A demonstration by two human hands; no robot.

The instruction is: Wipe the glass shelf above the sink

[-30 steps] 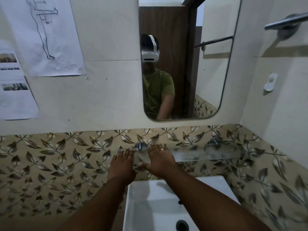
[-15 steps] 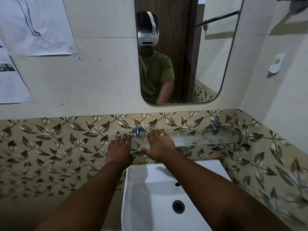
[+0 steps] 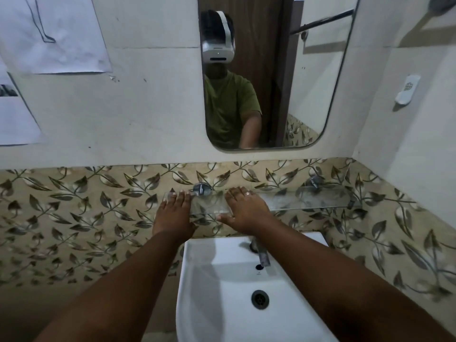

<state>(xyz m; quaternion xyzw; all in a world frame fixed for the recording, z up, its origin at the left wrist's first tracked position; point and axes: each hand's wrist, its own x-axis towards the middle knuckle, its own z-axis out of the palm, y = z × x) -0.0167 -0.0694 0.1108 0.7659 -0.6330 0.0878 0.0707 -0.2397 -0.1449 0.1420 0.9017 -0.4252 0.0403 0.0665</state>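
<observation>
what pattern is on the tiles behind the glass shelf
Dark leaves on vines over beige tiles, clearest in the head view.

Two hands: left hand [image 3: 174, 213], right hand [image 3: 245, 211]. One glass shelf [image 3: 308, 199], two metal brackets [image 3: 201, 188] [image 3: 313, 181]. One white sink [image 3: 222, 280], one tap [image 3: 261, 253], one drain [image 3: 259, 299]. One mirror [image 3: 315, 82]. One ring [image 3: 247, 193].

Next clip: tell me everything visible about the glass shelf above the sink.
The glass shelf is a long, narrow, clear pane, level, fixed to the leaf-patterned tile wall above the white sink by two metal brackets at its back edge. Its surface looks cloudy and smeared towards the right. The left hand lies flat on its left end, the right hand flat near the middle. No cloth is visible; nothing else rests on it.
</observation>
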